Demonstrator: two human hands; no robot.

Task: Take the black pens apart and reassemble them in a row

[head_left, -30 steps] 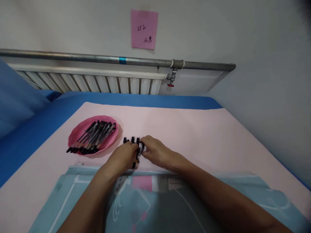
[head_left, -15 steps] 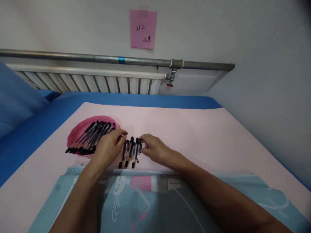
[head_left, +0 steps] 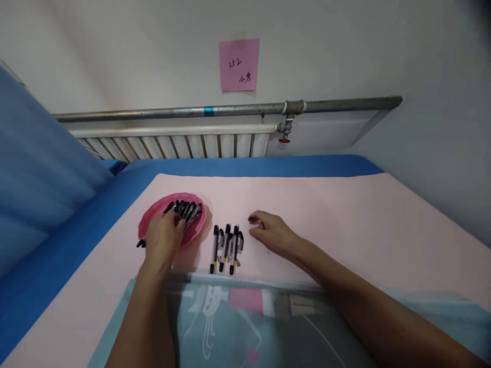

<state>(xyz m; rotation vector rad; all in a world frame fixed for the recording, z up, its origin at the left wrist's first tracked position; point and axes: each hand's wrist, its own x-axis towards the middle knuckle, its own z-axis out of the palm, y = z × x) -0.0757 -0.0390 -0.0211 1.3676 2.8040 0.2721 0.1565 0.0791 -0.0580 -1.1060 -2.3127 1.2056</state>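
Note:
A shallow pink basket (head_left: pixel 197 237) holds a heap of black pens (head_left: pixel 190 209). My left hand (head_left: pixel 164 235) reaches over its near side with fingers curled down onto the pens. Its fingertips are partly hidden, and what they grip cannot be made out. To the right of the basket, several clear-barrelled pens with black ends (head_left: pixel 225 248) lie side by side on the pink surface, with shorter black-and-clear pieces and small shiny bits among them. Just right of this row is my right hand (head_left: pixel 274 232), empty, thumb and forefinger apart, touching none of the pens.
A pink sheet (head_left: pixel 330 214) covers the surface, with blue cloth (head_left: pixel 245 166) along its far edge. Teal printed fabric (head_left: pixel 215 317) lies at the near side. Behind are a white radiator (head_left: pixel 184 145) and a metal pipe (head_left: pixel 153 113). A blue curtain (head_left: pixel 46 158) hangs left.
My left hand has gone from the row of pens left to the basket. My right hand has drawn away from the row to the right. The view has shifted slightly.

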